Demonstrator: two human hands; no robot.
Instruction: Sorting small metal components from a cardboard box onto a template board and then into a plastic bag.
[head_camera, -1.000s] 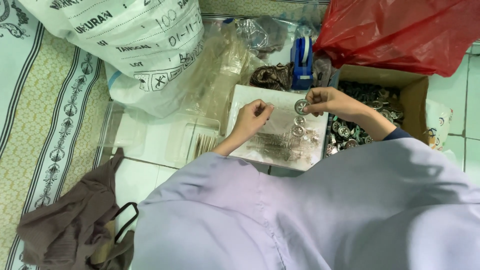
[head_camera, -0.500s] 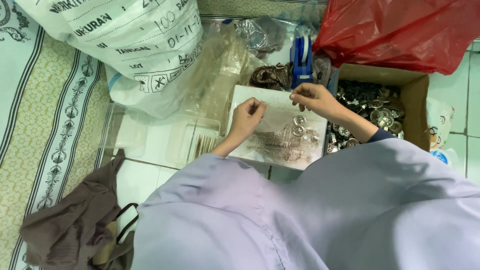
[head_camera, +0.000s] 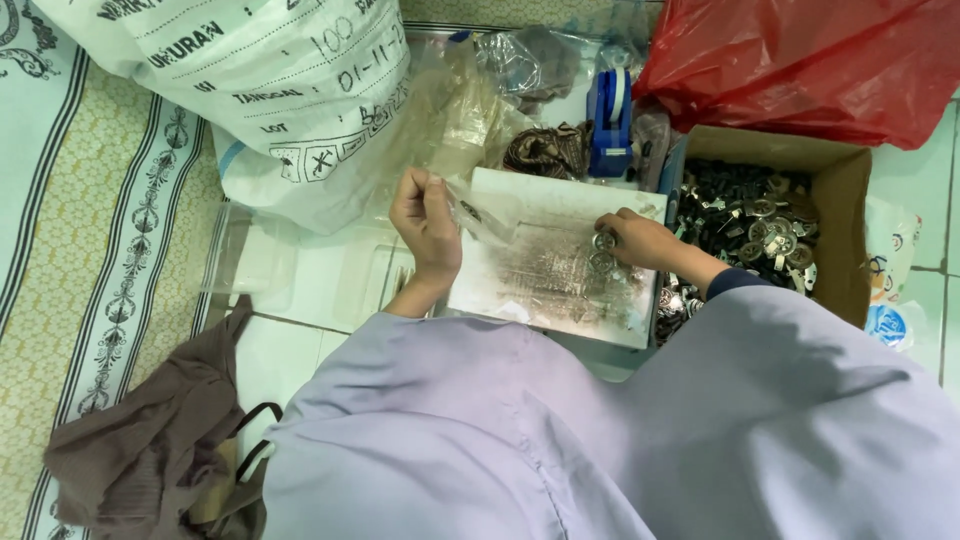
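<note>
My left hand (head_camera: 425, 225) is raised over the left edge of a white board (head_camera: 545, 285) and pinches a small clear plastic bag (head_camera: 482, 218) that hangs to its right. My right hand (head_camera: 640, 240) rests on the board's right side, its fingertips on small round metal pieces (head_camera: 603, 252) lying there. Just right of that hand stands an open cardboard box (head_camera: 845, 210) filled with several dark and silvery metal parts (head_camera: 760, 225). My wide lilac sleeves cover the lower part of the view.
A big white printed sack (head_camera: 250, 90) lies at top left, a red plastic bag (head_camera: 800, 60) at top right. A blue tape dispenser (head_camera: 610, 120) and crumpled clear plastic (head_camera: 460, 110) sit behind the board. Brown cloth (head_camera: 140, 450) lies at lower left on a patterned mat (head_camera: 80, 250).
My left hand lifted off the board to the left with the clear bag. My right hand came down from the board's top edge onto the metal pieces.
</note>
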